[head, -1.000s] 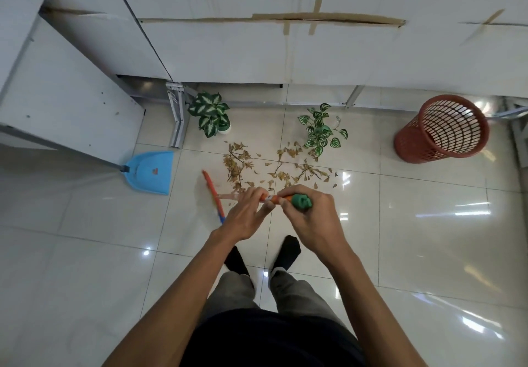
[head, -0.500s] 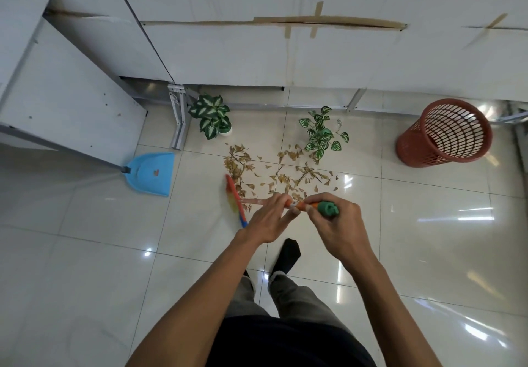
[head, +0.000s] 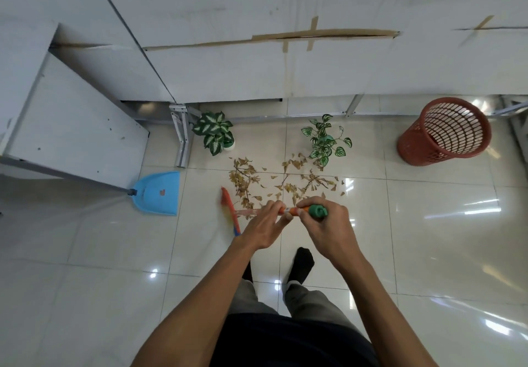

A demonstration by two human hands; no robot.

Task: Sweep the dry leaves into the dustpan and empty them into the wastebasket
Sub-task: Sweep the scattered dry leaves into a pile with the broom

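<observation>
Item: broom (head: 228, 209), head on the floor. The left hand (head: 264, 225) pinches its shaft and the right hand (head: 325, 223) curls round the green end. From the person, scattered dry leaves (head: 274, 183) lie at 12 o'clock, dustpan (head: 158, 193) at 10, wastebasket (head: 444, 132) at 2.

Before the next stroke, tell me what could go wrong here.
1. The dry leaves lie close to the right-hand plant; the broom, gripped by the left hand and right hand, could tip it.
2. The dustpan lies apart to the left, unheld; swept leaves may slide it or scatter past.
3. The wastebasket stands far on the opposite side, so leaves might spill on the carry.
</observation>
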